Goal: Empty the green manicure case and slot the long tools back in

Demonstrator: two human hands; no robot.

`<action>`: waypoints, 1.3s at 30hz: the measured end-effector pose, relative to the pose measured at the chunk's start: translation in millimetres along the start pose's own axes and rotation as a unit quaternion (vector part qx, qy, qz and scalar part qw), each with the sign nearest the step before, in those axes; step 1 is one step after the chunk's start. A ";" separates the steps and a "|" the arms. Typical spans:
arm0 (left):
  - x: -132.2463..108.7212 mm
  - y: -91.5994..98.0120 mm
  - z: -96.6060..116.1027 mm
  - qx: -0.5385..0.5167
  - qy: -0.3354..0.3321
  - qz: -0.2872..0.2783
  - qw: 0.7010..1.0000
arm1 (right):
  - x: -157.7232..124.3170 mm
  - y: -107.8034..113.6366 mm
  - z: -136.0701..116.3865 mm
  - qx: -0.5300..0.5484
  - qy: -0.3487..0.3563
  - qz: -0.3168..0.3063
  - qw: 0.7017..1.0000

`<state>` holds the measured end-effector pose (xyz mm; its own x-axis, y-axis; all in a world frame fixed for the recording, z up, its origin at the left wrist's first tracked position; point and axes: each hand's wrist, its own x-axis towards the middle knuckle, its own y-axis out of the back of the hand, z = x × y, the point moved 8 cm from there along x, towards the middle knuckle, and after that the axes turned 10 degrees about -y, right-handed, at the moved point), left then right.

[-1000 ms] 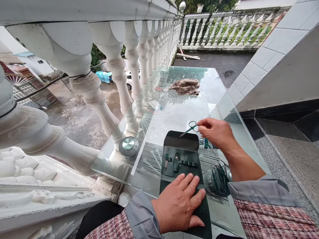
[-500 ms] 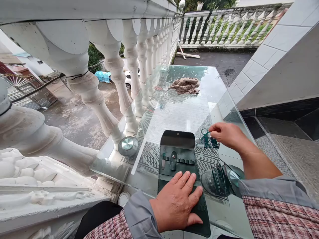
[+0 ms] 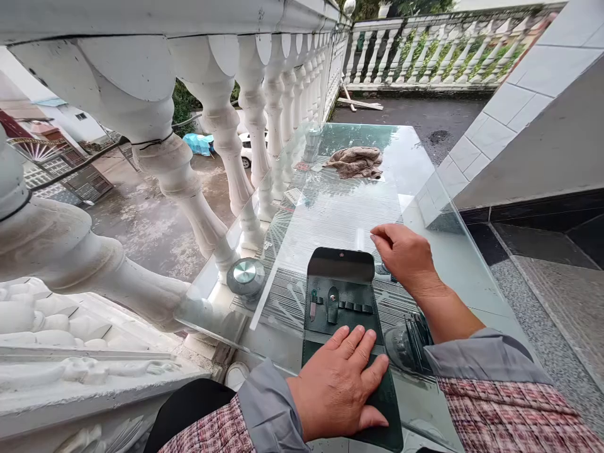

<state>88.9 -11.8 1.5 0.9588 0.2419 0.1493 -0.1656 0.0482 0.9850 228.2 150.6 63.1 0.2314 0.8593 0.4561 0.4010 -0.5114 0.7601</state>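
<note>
My left hand (image 3: 342, 387) lies flat with fingers spread on the lower part of an open dark green case (image 3: 343, 324). In the case's upper part, a small green-handled nail file (image 3: 313, 304) sits in a loop beside a snapped strap pouch (image 3: 333, 306). Several loops to the right hold nothing. My right hand (image 3: 404, 259) hovers past the case's top right corner, thumb and fingers pinched; whatever they hold is hidden. Below it, small metal tools are mostly covered by the hand. A bundle of thin dark tools (image 3: 416, 340) lies right of the case.
The glass table (image 3: 438, 251) bears a crumpled brown cloth (image 3: 355, 163) toward its far end. White balusters (image 3: 189, 170) line the left side. On the right stands a tiled stair wall (image 3: 495, 126). A round table support (image 3: 246, 280) shows under the glass.
My right hand has moved left toward the case's top flap, away from where the green scissors were visible. Those scissors are now out of sight. My left hand stays flat on the case.
</note>
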 end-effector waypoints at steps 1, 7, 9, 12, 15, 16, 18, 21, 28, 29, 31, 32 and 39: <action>-0.2 0.3 0.0 0.001 0.000 0.001 1.000 | -2.8 4.7 -15.0 0.045 0.027 0.005 0.999; -0.2 0.1 0.6 -0.001 -0.002 0.005 1.000 | -42.1 -49.9 -82.1 0.075 0.096 -0.288 0.950; -0.5 -0.5 0.9 -0.004 -0.003 0.008 1.000 | -53.6 -68.7 -81.5 0.024 0.077 -0.342 0.936; -1.4 -0.8 1.4 -0.008 -0.004 0.012 1.000 | -63.2 -81.9 -79.4 -0.002 0.081 -0.380 0.921; -1.9 -0.3 1.3 -0.010 -0.003 0.013 1.000 | -68.3 -85.2 -81.0 0.003 0.100 -0.408 0.908; -1.9 -0.1 1.0 -0.010 -0.002 0.012 1.000 | -69.4 -85.3 -82.3 0.008 0.105 -0.416 0.903; -1.4 0.1 0.5 -0.012 0.000 0.010 1.000 | -71.6 -85.6 -85.4 0.020 0.116 -0.432 0.894; -0.6 0.3 -0.3 -0.016 0.002 0.006 1.000 | -73.6 -86.5 -87.7 0.024 0.126 -0.447 0.885; 0.0 0.1 0.3 -0.011 0.001 0.002 1.000 | -67.9 -84.9 -81.3 -0.008 0.119 -0.427 0.896; 0.0 -0.1 0.4 -0.010 0.000 0.001 1.000 | -68.0 -84.6 -81.9 -0.004 0.121 -0.431 0.894; -0.1 -0.6 0.5 -0.008 -0.001 0.002 1.000 | -69.5 -84.3 -84.2 0.008 0.127 -0.446 0.886; -0.3 -0.8 0.4 -0.007 -0.001 0.003 1.000 | -70.3 -84.3 -85.4 0.010 0.129 -0.453 0.882; -0.3 -0.7 1.2 -0.005 0.000 0.008 1.000 | -70.3 -87.8 -88.3 0.001 0.138 -0.463 0.876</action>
<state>88.9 -13.0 0.8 0.9560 0.2425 0.1652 -0.1834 0.0545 0.9815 98.5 134.5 5.2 -0.4160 0.8711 -0.2612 0.3050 0.4042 0.8623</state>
